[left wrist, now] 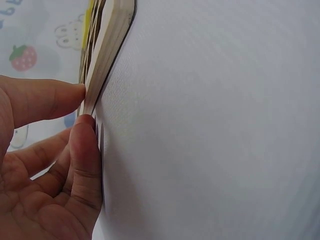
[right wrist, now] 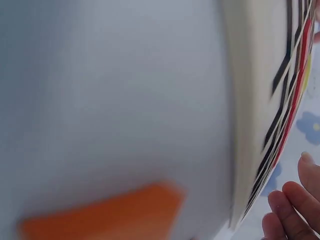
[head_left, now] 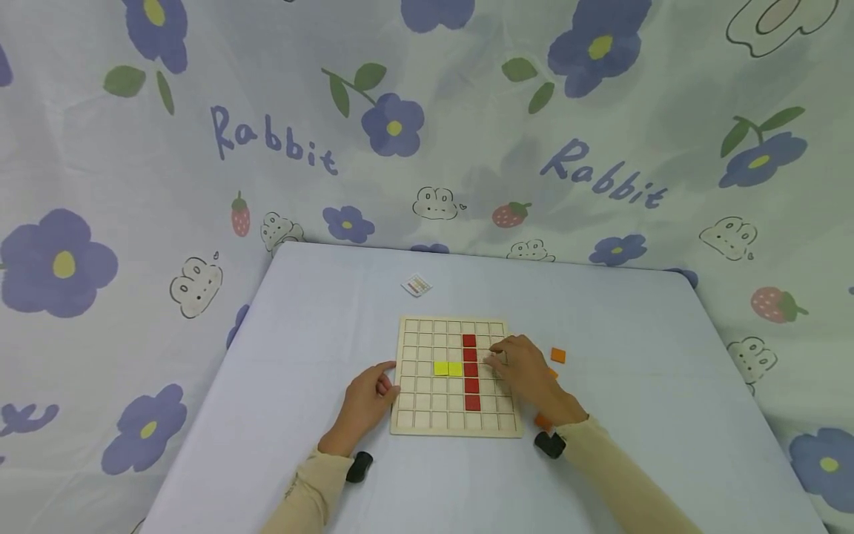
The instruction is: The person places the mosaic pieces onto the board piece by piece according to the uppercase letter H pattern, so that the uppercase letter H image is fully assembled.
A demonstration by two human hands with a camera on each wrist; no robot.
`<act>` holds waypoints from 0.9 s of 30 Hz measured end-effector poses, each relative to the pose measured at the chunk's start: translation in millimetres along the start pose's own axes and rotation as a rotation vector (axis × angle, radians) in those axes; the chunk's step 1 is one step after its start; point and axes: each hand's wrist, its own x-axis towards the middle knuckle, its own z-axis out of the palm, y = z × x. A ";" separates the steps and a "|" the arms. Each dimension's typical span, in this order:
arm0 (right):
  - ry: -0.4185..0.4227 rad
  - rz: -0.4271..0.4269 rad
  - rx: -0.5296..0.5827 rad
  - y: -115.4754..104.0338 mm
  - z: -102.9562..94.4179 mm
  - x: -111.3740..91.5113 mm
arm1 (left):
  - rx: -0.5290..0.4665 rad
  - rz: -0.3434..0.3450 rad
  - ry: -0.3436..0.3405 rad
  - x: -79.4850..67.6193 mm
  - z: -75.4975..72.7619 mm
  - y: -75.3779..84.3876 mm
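Observation:
A square wooden grid board point(head_left: 416, 423) lies on the table, with a column of several red tiles point(head_left: 472, 402) and two yellow tiles point(head_left: 441, 368) to its left. My left hand point(head_left: 363, 400) is at the board's left edge; its thumb and a finger touch the side point(left wrist: 107, 50), set apart from each other. Over the right-hand columns is my right hand point(head_left: 527, 371), fingertips just right of the red column. In the right wrist view those fingers point(right wrist: 295, 210) are slightly bent and spread, and nothing shows between them. The orange tiles point(head_left: 558, 355) lie right of the board, partly hidden by the right arm.
Beyond the board lies a small printed card point(head_left: 416, 285). A white cloth covers the table point(head_left: 320, 311), and a flower-print curtain point(head_left: 467, 148) hangs behind it. Black wrist devices point(head_left: 550, 445) sit at both cuffs, close to the tabletop.

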 end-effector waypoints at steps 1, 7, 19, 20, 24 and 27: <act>0.002 0.014 -0.004 4.6 -2.4 -1.5 | 0.001 0.000 -0.001 -0.1 -0.1 0.2; 0.040 0.041 -0.023 35.8 -15.2 -9.9 | -0.001 -0.003 -0.003 -1.4 -0.1 0.9; 0.063 0.177 -0.048 79.7 -36.0 -22.7 | 0.004 0.057 0.039 -3.1 0.4 -0.1; 0.067 0.177 -0.055 82.4 -36.4 -23.5 | -0.002 0.037 0.029 -2.9 0.2 0.3; 0.098 0.146 -0.061 89.3 -37.1 -25.9 | 0.001 0.014 0.004 -2.0 -1.1 1.3; 0.123 0.121 -0.051 90.2 -38.1 -26.8 | 0.002 0.011 0.005 -1.2 -1.2 1.1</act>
